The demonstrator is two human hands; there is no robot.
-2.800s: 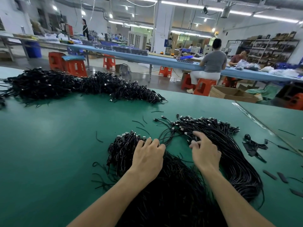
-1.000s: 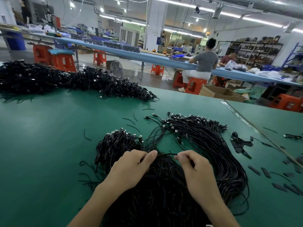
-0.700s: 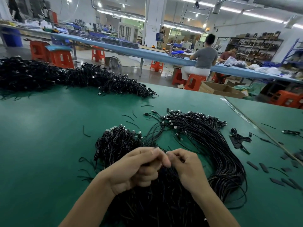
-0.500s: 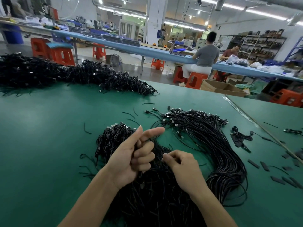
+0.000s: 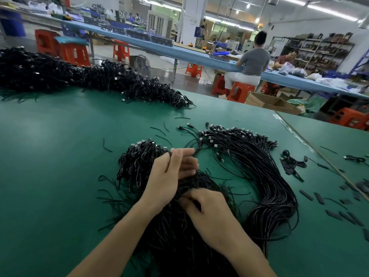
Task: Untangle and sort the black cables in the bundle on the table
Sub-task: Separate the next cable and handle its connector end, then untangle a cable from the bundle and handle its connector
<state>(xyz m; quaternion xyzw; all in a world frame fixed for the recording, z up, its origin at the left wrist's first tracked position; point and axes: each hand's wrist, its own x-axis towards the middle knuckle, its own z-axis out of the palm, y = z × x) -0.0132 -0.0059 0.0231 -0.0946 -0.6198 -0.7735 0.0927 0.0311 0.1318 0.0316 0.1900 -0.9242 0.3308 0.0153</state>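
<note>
Head view: the bundle [image 5: 267, 182] of black cables lies on the green table [image 5: 50, 166], fanned in an arc, plug ends on its far side.

The left hand [image 5: 169, 174] is over the bundle's left part, fingers mostly straight and blurred. A thin black strand [image 5: 168, 162] runs across its thumb side; cannot tell if it is pinched.

The right hand [image 5: 209, 214] is at the bundle's near middle, fingers curled down into the cables, gripping strands of it.

Far left beyond the bundle: a long pile [image 5: 99, 80] of more black cables, same table.

Right of the bundle, apart from it: 1 small loose coil [image 5: 293, 162] and flat black strips [image 5: 306, 194].

Well beyond the bundle: a person [image 5: 253, 60] in a grey top seated on an orange stool [image 5: 239, 92] at a blue bench [image 5: 189, 54], with a cardboard box [image 5: 273, 102] on the floor nearby.
</note>
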